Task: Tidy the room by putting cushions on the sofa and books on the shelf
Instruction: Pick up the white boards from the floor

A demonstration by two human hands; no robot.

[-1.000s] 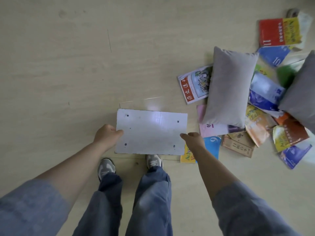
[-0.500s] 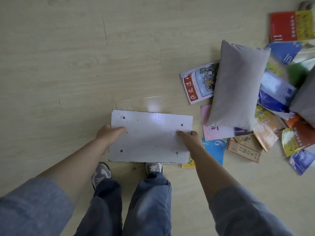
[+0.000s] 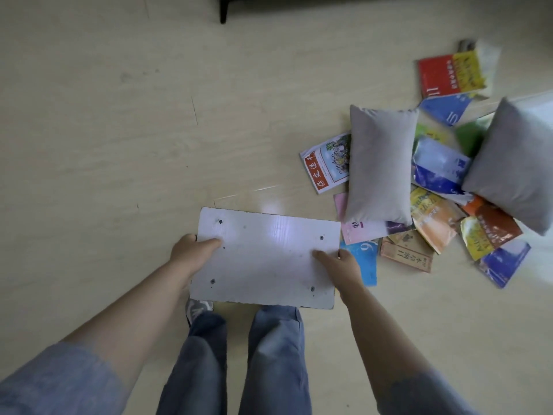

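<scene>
In the head view the tidying looked barely begun: two grey cushions [image 3: 380, 163] and the scattered books [image 3: 431, 223] lay on the floor [image 3: 119, 130], no shelf showed, and only a dark leg [image 3: 223, 10], perhaps the sofa's, was visible at the top. The left hand [image 3: 191, 256] and right hand [image 3: 341, 265] each held a pinching grip on a side edge of a white board [image 3: 266, 259], thumbs on top. Compared with half a second earlier, the board was held the same way, while the view had tipped up, bringing the dark leg into sight.

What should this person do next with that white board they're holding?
Probably set the white board down, freeing both hands: the left hand and right hand grip its ends, while two grey cushions and the books lie on the floor.
</scene>
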